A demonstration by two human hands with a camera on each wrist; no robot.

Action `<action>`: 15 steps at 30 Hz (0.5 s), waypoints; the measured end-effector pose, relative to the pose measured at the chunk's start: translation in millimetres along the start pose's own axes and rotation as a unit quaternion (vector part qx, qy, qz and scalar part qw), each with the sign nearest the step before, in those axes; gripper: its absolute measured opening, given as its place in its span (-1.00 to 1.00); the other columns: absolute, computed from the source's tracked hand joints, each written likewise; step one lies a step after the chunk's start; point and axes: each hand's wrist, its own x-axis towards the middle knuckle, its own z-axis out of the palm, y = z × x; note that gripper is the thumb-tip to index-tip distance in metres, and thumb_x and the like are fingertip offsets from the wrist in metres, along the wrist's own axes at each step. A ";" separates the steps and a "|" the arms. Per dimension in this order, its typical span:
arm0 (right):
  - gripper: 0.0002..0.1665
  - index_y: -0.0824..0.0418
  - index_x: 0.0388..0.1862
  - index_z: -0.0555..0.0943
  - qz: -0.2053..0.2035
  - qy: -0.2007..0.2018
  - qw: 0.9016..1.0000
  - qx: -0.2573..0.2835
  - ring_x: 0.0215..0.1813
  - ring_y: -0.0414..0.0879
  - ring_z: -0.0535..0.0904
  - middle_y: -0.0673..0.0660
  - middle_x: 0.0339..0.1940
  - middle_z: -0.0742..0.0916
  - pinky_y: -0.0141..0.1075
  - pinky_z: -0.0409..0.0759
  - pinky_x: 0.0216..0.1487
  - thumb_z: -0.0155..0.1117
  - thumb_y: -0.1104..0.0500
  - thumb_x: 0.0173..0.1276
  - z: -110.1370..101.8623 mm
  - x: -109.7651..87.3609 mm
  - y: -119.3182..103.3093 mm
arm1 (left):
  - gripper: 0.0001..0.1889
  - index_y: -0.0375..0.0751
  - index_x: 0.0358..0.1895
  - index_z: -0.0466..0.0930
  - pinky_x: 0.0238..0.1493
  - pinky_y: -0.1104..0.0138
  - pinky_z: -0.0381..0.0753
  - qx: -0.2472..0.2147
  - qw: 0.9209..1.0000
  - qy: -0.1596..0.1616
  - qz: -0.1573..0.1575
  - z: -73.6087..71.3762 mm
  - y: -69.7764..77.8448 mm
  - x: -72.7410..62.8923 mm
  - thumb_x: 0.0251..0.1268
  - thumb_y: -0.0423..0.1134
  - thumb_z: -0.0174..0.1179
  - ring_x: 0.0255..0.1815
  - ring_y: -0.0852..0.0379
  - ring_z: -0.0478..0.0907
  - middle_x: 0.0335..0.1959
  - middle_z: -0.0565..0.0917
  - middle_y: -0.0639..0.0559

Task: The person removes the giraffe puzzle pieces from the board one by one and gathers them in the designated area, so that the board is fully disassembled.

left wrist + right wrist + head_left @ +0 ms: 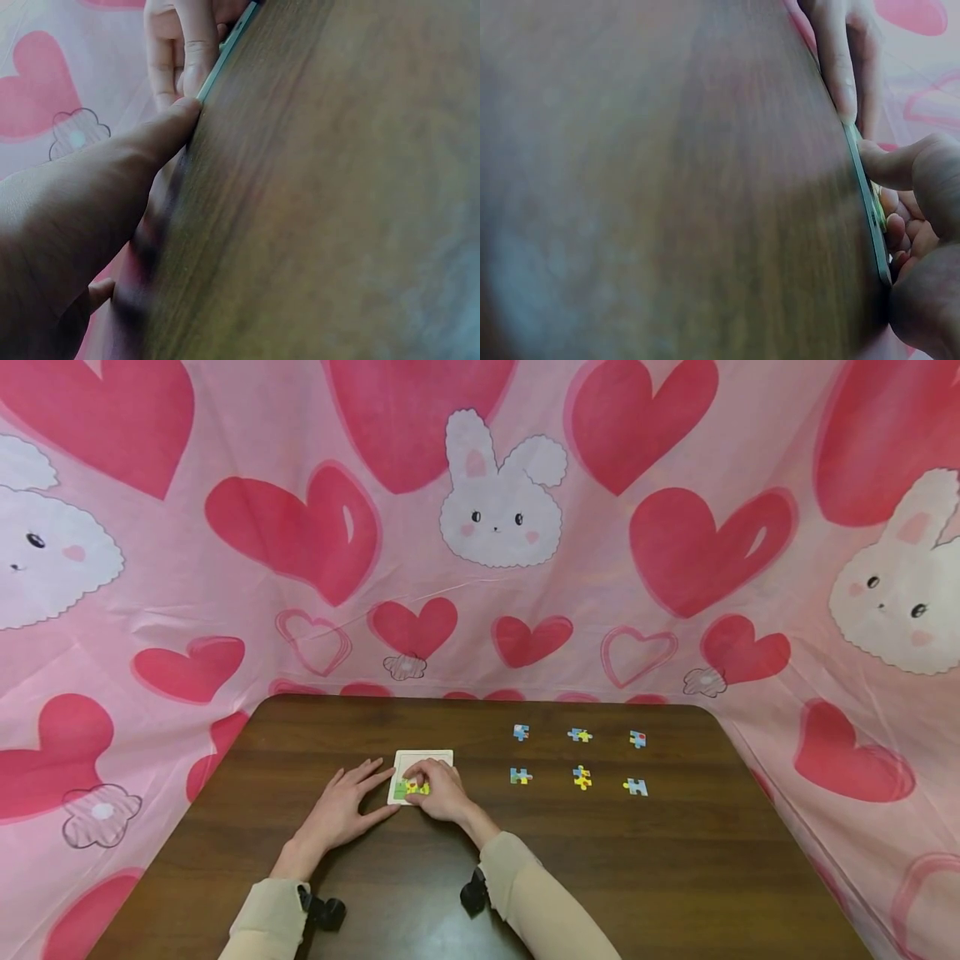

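A small pale puzzle board (424, 755) lies on the table, with green and yellow puzzle pieces (401, 792) in its near part. My left hand (337, 810) rests beside it, fingers spread, with the index finger and thumb at its left edge. In the left wrist view the left thumb (169, 124) touches the board's edge (225, 56). My right hand (442, 793) is over the board, its curled fingers and thumb around a yellow puzzle piece (417, 788). The right wrist view shows the right thumb (889, 165) low against the board (870, 214); the hand partly hides the piece.
Several loose puzzle pieces (582, 777) lie spaced in two rows to the right of the board. The dark wooden table (675, 877) is backed by a pink cloth (480, 602) with hearts and rabbits. A black wrist camera (474, 893) sits at each sleeve.
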 end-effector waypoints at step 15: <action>-0.57 0.09 0.12 0.66 -0.010 -0.005 1.000 0.016 -0.01 -0.15 0.58 0.03 -0.25 0.68 -0.16 0.37 0.25 0.63 0.23 0.34 -2.0 -0.8 1.6 | -0.26 -0.02 0.55 0.60 0.64 -0.49 0.21 -0.007 1.000 0.000 -0.005 2.0 -1.3 -0.4 0.40 0.24 0.44 0.67 -0.36 0.43 0.61 0.54 -0.26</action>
